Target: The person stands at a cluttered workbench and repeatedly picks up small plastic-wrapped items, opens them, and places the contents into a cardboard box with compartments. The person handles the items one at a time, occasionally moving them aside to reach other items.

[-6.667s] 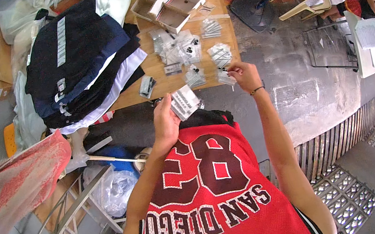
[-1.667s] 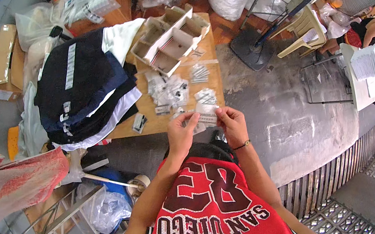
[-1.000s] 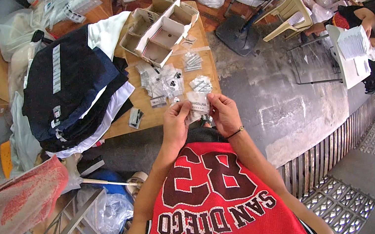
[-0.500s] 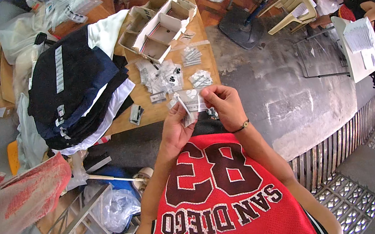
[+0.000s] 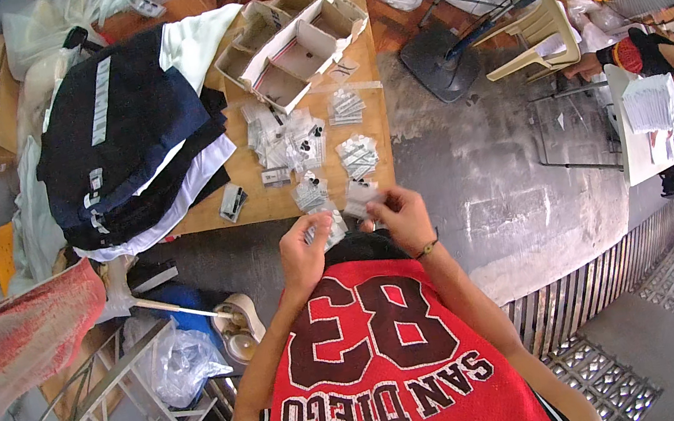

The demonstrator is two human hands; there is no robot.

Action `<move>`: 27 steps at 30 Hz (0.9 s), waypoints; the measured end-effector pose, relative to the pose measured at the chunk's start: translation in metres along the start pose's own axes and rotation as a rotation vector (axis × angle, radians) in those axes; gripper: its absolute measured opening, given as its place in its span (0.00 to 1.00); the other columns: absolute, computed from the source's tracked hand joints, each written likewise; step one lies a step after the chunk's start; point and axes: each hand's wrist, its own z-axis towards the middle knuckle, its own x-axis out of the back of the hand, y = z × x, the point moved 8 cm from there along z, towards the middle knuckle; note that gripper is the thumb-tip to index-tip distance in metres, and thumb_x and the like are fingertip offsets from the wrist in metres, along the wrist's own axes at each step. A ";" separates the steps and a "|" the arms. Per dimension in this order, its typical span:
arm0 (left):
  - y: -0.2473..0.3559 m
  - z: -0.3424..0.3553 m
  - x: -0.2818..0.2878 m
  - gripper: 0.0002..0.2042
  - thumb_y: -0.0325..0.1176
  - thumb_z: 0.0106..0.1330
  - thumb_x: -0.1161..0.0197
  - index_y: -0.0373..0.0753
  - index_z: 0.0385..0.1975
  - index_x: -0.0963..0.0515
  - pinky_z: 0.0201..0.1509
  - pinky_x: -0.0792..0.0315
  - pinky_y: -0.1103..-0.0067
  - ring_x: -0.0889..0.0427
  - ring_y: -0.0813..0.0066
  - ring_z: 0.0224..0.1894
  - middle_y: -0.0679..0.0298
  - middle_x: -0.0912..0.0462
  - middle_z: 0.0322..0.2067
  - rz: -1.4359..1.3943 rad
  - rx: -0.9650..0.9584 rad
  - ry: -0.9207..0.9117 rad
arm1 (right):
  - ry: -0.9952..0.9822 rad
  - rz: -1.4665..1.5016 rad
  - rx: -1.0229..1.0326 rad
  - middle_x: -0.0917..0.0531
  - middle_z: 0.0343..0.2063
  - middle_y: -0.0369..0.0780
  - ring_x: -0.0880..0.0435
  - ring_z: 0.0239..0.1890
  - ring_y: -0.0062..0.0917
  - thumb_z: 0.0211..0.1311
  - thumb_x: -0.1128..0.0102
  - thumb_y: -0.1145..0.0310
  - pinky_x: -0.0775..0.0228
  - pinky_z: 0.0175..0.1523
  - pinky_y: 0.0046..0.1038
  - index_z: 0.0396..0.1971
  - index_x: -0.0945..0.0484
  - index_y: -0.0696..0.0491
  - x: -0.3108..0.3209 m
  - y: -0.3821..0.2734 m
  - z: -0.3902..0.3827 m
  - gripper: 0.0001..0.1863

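Near the front edge of the wooden table [image 5: 266, 208], my left hand [image 5: 303, 256] pinches a few small clear plastic packets [image 5: 332, 227]. Beside it on the right, the fingers of my right hand [image 5: 407, 220] grip a single clear packet [image 5: 360, 195] with pale print, held apart from the others. Just beyond my hands lies a small pile of similar packets [image 5: 311, 191]. More sit in a fanned stack [image 5: 359, 153], another stack [image 5: 346, 106] and a loose heap [image 5: 288, 140]. A small dark-and-white packet [image 5: 233, 202] lies alone at the left.
A divided cardboard box [image 5: 320, 66] stands at the table's far end. Folded dark and white garments [image 5: 126, 126] are piled on the left. A metal ladder [image 5: 109, 399] is at lower left. To the right are a pedestal fan [image 5: 442, 66], a plastic chair [image 5: 537, 40] and a seated person [image 5: 644, 57].
My hands have moved apart and closer to my body, and my right hand now holds a packet separate from those in my left. A small pile shows beyond them. The view has shifted slightly.
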 end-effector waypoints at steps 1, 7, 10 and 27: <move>-0.005 0.000 0.002 0.11 0.32 0.70 0.35 0.30 0.42 0.16 0.43 0.24 0.80 0.17 0.80 0.37 0.62 0.12 0.35 -0.020 0.037 0.010 | 0.061 0.083 -0.004 0.15 0.30 0.37 0.19 0.27 0.17 0.62 0.34 0.74 0.26 0.34 0.23 0.48 0.20 0.63 0.008 0.002 0.006 0.15; -0.030 -0.006 0.026 0.09 0.26 0.71 0.39 0.30 0.45 0.16 0.44 0.22 0.81 0.17 0.80 0.38 0.61 0.13 0.39 -0.361 0.249 0.133 | 0.202 0.135 0.201 0.16 0.32 0.36 0.19 0.34 0.15 0.64 0.37 0.77 0.28 0.37 0.20 0.49 0.20 0.63 0.041 -0.083 0.051 0.15; -0.032 -0.005 0.040 0.09 0.24 0.70 0.39 0.30 0.46 0.17 0.39 0.21 0.81 0.16 0.80 0.37 0.62 0.14 0.38 -0.339 0.199 0.181 | 0.080 0.073 0.241 0.17 0.31 0.35 0.20 0.34 0.15 0.64 0.37 0.77 0.28 0.38 0.20 0.51 0.20 0.61 0.027 -0.097 0.076 0.15; 0.000 0.013 0.041 0.22 0.16 0.67 0.42 0.30 0.61 0.30 0.44 0.16 0.76 0.15 0.73 0.42 0.55 0.18 0.46 -0.576 0.067 0.079 | 0.148 -0.622 0.400 0.18 0.40 0.44 0.19 0.43 0.37 0.56 0.31 0.72 0.25 0.48 0.35 0.45 0.17 0.53 -0.021 -0.028 0.042 0.15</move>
